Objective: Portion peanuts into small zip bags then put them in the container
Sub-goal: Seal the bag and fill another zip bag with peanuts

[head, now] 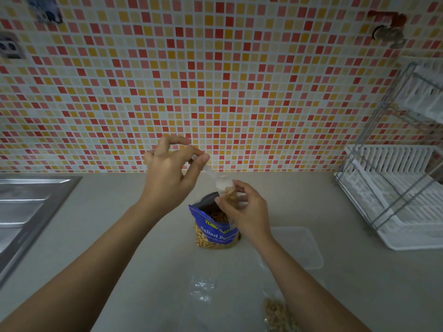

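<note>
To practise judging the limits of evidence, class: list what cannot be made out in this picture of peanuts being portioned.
- Head view: how full the small zip bag is; fingers of the right hand cover it.
- Head view: the whole label of the peanut bag; the right hand hides its end.
- Head view: the filled bag; cut off by the bottom edge.
- Head view: the handle of the spoon; partly behind the left hand.

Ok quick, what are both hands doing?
Left hand: holds the white spoon.
Right hand: holds the small zip bag.
</note>
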Tool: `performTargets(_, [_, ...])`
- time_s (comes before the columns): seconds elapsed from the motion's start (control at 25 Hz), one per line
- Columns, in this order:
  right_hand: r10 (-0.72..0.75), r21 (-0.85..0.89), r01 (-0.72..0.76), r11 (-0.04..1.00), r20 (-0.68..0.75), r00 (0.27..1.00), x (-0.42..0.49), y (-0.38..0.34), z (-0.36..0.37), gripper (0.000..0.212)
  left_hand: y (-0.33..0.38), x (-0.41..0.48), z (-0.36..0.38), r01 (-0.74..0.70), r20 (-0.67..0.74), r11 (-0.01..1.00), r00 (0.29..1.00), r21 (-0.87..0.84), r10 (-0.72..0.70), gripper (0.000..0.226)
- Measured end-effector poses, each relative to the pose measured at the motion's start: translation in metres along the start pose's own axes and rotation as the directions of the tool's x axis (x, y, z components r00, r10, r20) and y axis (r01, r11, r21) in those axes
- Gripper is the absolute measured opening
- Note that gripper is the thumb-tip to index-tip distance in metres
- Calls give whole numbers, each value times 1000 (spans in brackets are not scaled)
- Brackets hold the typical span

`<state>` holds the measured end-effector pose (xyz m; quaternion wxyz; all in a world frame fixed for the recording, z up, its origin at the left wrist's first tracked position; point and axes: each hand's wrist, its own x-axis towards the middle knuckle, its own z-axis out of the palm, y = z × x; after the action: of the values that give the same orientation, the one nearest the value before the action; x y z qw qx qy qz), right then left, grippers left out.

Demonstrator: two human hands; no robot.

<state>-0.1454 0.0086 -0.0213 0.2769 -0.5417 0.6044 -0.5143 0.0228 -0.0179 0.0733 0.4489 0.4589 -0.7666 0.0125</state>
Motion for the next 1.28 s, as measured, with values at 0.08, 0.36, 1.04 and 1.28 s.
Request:
performTargets(0.08, [10, 35, -10, 999, 4, 1000, 0, -2, -2, 55, -5, 4, -7, 115, -73, 990, 990, -86, -122, 31])
performTargets(0.36, [39, 175, -44, 984, 29, 999, -7, -4, -26, 30, -27, -29, 28, 581, 184, 774, 814, -251, -551, 27])
performTargets(1.04, [-34, 104, 21, 994, 121, 992, -4, -25, -71, 34, 51, -95, 41, 699, 665, 498, 691, -513, -285, 21])
performTargets(1.28, [225, 182, -328, 927, 430, 875, -24, 8, -80, 31, 57, -131, 67, 805, 672, 263, 590, -532, -448, 6])
